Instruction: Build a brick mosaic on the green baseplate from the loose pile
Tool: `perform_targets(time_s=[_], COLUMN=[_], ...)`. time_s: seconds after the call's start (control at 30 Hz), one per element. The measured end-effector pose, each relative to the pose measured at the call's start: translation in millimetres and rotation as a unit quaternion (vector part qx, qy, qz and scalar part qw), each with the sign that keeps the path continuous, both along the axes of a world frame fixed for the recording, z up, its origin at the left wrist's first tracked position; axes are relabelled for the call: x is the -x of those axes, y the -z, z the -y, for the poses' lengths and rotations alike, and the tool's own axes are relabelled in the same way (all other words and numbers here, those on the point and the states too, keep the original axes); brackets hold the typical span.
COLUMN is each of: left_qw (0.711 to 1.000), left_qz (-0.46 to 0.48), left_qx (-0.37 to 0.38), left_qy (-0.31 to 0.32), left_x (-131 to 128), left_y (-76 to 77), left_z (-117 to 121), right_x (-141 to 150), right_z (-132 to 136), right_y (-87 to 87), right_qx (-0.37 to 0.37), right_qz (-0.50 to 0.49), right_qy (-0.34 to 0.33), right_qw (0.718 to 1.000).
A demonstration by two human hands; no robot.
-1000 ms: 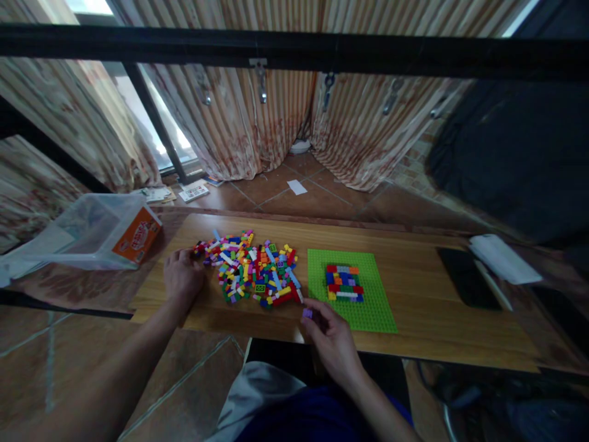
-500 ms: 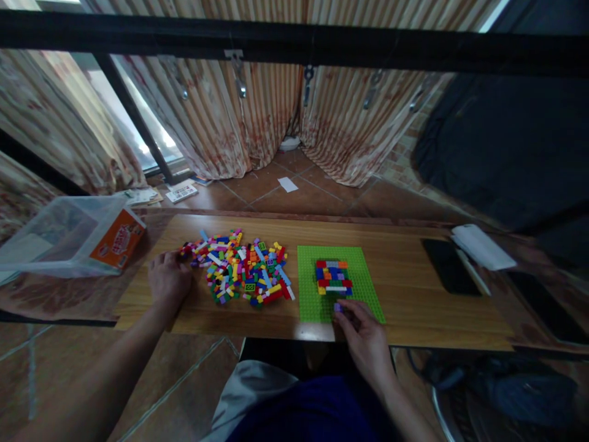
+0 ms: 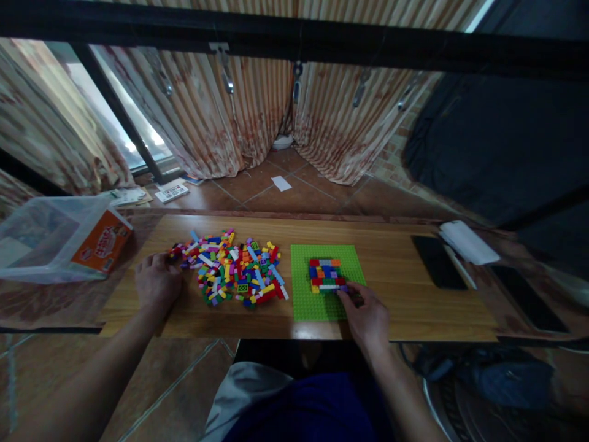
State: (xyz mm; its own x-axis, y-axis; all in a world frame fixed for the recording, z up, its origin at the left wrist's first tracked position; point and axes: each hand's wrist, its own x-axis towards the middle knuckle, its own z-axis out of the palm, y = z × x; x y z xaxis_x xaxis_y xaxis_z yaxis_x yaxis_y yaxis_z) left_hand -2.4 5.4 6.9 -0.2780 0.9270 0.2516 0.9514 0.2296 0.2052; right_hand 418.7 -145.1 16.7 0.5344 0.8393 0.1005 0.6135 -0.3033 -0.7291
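My right hand (image 3: 368, 316) is closed in a pinch on a small purple brick (image 3: 344, 288). It holds the brick against the near right corner of a low, multicoloured brick build (image 3: 326, 274), whose top shows red, blue, orange, grey and white pieces. The build sits on a green baseplate (image 3: 306, 307). Whether the purple brick is pressed down cannot be told, since fingertips cover part of it. At the left edge of a pile of loose bricks (image 3: 234, 270), my left hand (image 3: 159, 285) rests on the tabletop, fingers loosely bent and apart, partly hidden by the hand's back.
Both hands work over a wooden board (image 3: 396, 270). A clear plastic bin (image 3: 46, 239) with an orange label stands at the left. To the right lie a dark phone-like slab (image 3: 437, 261), a white case (image 3: 469, 241) and another dark slab (image 3: 529, 298). A black bar (image 3: 257, 40) crosses beyond.
My right hand has carried the purple brick forward from the baseplate's near part to the build's near right corner. My left hand stays beside the pile. The whole view has shifted slightly.
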Motion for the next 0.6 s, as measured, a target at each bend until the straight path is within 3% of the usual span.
perform_targets(time_s=[0.33,0.6], left_qw=[1.000,1.000], left_qz=[-0.024,-0.017], left_qx=[0.003,-0.014], left_qy=[-0.007,-0.003], left_x=[-4,-3], left_y=[-2.5,-0.2], left_z=[1,2], right_x=[-2,-15], right_z=[-4,-3], right_y=[4.0,-4.5], right_qx=[0.006,0.020], right_qz=[0.045,-0.061], right_qy=[-0.025,-0.023], right_qw=[0.999,0.998])
